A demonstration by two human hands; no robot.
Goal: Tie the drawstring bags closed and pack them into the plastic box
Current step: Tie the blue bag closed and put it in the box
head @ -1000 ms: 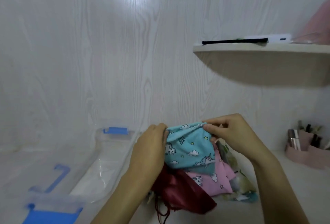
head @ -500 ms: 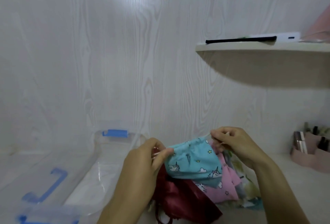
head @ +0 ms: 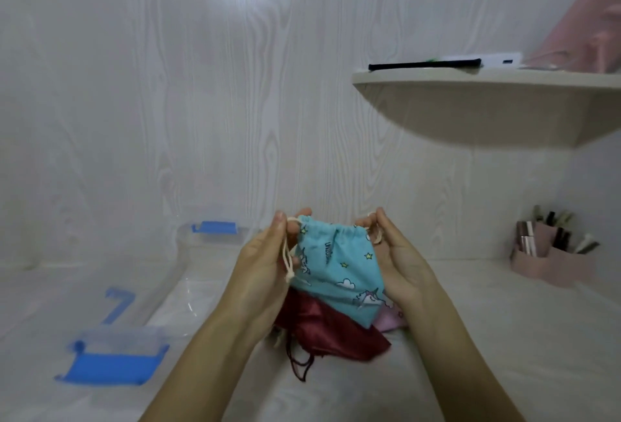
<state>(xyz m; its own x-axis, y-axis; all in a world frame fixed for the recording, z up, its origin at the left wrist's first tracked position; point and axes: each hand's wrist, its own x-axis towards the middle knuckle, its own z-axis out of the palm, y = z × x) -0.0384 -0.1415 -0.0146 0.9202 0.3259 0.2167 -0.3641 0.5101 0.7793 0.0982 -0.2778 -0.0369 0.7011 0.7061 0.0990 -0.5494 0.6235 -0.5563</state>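
A light blue unicorn-print drawstring bag hangs in the air between my hands, its mouth gathered. My left hand pinches the cream drawstring at the bag's left corner. My right hand pinches the cord loop at the right corner. Under the blue bag a dark red satin bag lies on the table with its cord trailing, and a pink bag peeks out beside it. The clear plastic box with blue latches stands open to the left of my hands.
A blue latch marks the box's near end and another blue latch its far end. A pink organiser with cosmetics stands at the right. A wall shelf overhangs the right side above the table.
Both hands have turned palms inward and now pinch the cords at the bag's two corners. The bag's mouth is gathered narrower, and the bag hangs lower and tilted right.
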